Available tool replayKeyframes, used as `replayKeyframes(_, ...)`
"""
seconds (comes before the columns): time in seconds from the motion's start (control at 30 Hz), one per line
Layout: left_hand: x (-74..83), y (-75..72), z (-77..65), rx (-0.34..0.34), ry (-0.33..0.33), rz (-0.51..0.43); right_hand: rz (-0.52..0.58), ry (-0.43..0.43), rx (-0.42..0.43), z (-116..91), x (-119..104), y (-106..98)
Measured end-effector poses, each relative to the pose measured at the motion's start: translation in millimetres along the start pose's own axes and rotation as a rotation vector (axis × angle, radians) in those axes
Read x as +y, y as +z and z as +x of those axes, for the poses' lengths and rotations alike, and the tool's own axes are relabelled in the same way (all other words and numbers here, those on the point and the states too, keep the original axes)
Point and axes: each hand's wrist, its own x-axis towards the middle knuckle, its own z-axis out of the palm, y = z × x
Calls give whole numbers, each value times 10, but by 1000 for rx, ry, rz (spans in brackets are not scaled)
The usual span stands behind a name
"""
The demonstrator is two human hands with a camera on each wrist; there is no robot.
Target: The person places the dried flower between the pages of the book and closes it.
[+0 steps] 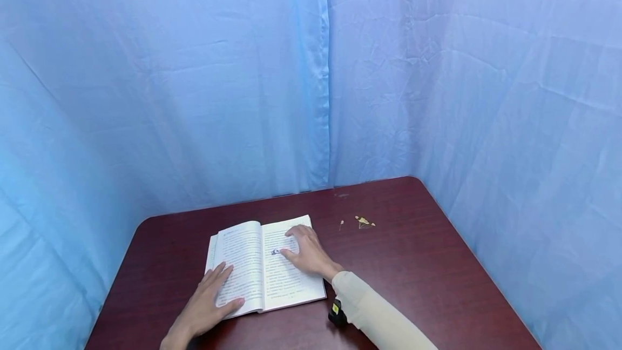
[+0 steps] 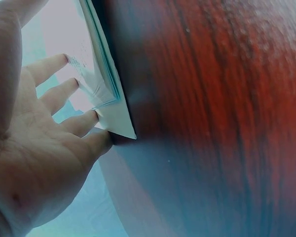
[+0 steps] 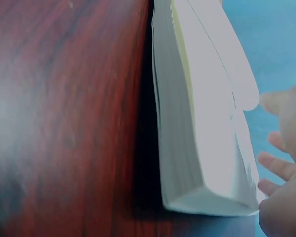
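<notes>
An open book (image 1: 286,286) with printed pages lies on the dark red-brown table. My left hand (image 1: 205,300) rests on the left page's lower outer part, thumb and fingers spread. In the left wrist view its fingertips (image 2: 73,85) lie along the page edge. Over the right page is my right hand (image 1: 310,253), fingers apart and loosely bent. Just beside its thumb tip, a small purple-and-white piece (image 1: 275,251) lies on the page, too small to name surely. The right wrist view shows the thick page block (image 3: 176,128) and that hand (image 3: 291,148) beyond it.
Small yellowish dried sprigs (image 1: 363,222) lie on the table (image 1: 398,263) right of the book, with a thin single stem (image 1: 342,224) beside them. Blue cloth curtains (image 1: 218,96) stand behind and at both sides. A black device (image 1: 336,315) sits at my right wrist.
</notes>
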Motion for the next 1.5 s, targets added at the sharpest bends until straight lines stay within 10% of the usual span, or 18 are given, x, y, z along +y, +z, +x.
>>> replayKeyframes(0.43,-11,12,-9,-7,-17,-6,-90,-60,-17,120,225,-129)
replayKeyframes(1.5,-11,1,9,-8,-16,-13,-119,175,-263,450,472,-487)
